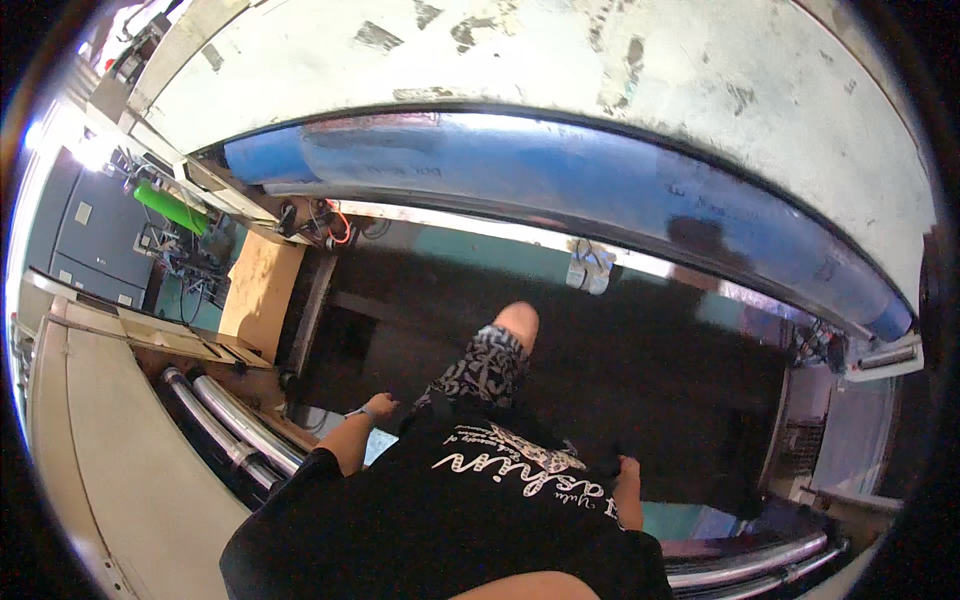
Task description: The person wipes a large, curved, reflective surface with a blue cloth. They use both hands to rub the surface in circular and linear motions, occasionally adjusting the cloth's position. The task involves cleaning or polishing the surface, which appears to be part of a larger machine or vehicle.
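Support is taken from both sides: left hand [380, 406] rests near the steel rollers [235, 425], right hand [627, 468] by the dark mat [640, 370] (neither grip's closure can be told).

One blue roller [560, 180], two hands, one green cylinder [170, 207].

We stand inside a factory hall, at a large roller machine.

We see a long blue roller [560, 185] spanning a worn, paint-chipped metal housing [600, 70], polished steel rollers [235, 425] at the sides, a dark sheet [620, 360] stretched between them, loose wiring [335, 225], a green cylinder [170, 207] and grey cabinets [85, 235] beyond.
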### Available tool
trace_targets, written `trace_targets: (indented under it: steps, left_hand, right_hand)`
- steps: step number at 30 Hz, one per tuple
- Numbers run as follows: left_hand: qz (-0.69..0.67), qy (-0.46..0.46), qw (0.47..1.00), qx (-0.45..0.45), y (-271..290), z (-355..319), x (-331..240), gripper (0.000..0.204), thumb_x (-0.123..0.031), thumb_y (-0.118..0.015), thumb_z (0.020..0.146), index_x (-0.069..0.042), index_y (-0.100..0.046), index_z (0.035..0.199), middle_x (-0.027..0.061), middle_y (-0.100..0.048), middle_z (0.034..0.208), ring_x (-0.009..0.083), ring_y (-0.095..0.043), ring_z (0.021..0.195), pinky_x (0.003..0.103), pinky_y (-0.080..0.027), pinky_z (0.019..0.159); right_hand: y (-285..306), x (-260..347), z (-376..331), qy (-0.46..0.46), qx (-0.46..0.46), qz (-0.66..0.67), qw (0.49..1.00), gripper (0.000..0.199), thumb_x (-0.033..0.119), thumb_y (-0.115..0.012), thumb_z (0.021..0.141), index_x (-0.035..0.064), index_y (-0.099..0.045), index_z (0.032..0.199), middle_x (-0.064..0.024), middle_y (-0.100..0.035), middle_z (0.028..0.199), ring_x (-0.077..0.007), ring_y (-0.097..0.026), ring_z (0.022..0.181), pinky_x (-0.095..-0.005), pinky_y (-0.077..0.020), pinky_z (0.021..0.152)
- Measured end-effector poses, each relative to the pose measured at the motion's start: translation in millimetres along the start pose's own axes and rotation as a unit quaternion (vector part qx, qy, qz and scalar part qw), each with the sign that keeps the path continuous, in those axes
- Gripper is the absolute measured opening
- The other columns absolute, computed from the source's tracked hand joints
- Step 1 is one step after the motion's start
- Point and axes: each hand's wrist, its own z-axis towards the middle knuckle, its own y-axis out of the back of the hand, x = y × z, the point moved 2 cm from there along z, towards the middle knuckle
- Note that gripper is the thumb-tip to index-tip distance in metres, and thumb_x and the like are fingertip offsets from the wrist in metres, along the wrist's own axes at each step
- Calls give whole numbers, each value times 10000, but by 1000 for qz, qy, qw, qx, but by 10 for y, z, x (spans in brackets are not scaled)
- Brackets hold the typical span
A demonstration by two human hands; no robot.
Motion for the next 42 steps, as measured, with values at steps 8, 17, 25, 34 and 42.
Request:
trace_targets:
  steps: [8,17,25,34,42]
  left_hand:
    - [-252,21,967,-44,1410,700,-781,422,-346,-541,846,15,-588,1059,228,-619,999,349,-599,942,409,-464,816]
    - [-411,-17,903,-126,1771,707,-319,362,-289,-560,882,-15,-564,1119,141,-636,965,233,-613,818,353,-491,730]
    - [-437,213,861,-150,1073,48,1040,346,-283,-563,839,-1,-602,1036,209,-633,986,368,-594,952,412,-466,801]
    - [-479,173,836,-204,880,239,1196,296,-249,-575,847,2,-612,999,182,-649,895,307,-628,832,360,-484,739]
    - [-460,175,870,-21,870,504,1248,419,-335,-571,808,6,-612,1049,242,-617,1015,373,-586,982,411,-461,842]
  right_hand:
    - [-1021,1232,-781,246,-79,238,936,427,63,-558,798,73,-479,1217,-120,-529,1157,-291,-520,1019,-445,-433,903]
    - [-3964,2753,-3141,769,-120,-61,625,509,-69,-501,804,-7,-385,1296,-134,-415,1323,-281,-400,1210,-387,-259,1065]
    - [-7034,1187,-3678,881,67,-299,360,375,-19,-504,778,73,-558,1137,-140,-477,1262,-342,-397,1219,-452,-260,1045]
    - [-7885,913,-4037,880,265,-368,142,343,96,-507,789,97,-564,1128,-62,-477,1329,-211,-395,1278,-413,-289,1078]
    - [-5567,2538,-3821,856,72,-469,206,531,-85,-529,602,85,-584,1102,-135,-478,1307,-369,-427,1216,-492,-337,1014]
